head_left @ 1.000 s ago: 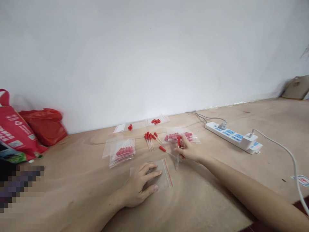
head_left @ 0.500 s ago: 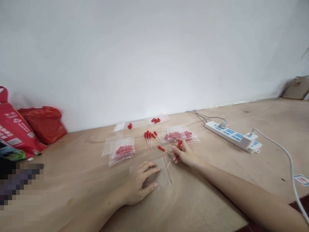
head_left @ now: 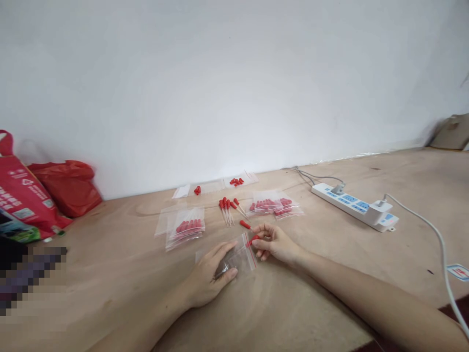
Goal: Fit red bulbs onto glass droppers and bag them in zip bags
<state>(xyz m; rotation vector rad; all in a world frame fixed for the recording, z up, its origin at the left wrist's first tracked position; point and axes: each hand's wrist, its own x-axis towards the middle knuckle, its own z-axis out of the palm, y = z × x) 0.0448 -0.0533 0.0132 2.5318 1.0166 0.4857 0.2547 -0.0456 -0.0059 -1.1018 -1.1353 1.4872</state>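
Note:
My left hand (head_left: pixel 212 275) grips a clear zip-lock bag (head_left: pixel 242 256) low over the table, thumb below and fingers above, the bag's red-lined mouth facing right. In my right hand (head_left: pixel 274 243), thumb and fingers pinch the red bulb of a dropper (head_left: pixel 252 240) at that mouth. Its thin stem points into the bag and is hard to make out. Just beyond my right fingertips lies a single red-bulbed dropper (head_left: pixel 245 224). Several more droppers (head_left: pixel 227 205) lie grouped behind it, bulbs away from me.
Filled bags of red-bulbed droppers lie at left (head_left: pixel 186 227) and right (head_left: pixel 273 205). Small bags with loose red bulbs (head_left: pixel 236 182) rest by the wall. A white power strip (head_left: pixel 351 205) with cables stands right; red bags (head_left: pixel 68 188) sit far left.
My right hand has moved left and lowered the dropper from a slant above the table into the bag's mouth. My left fingers have drawn the bag up slightly, and its mouth has tilted.

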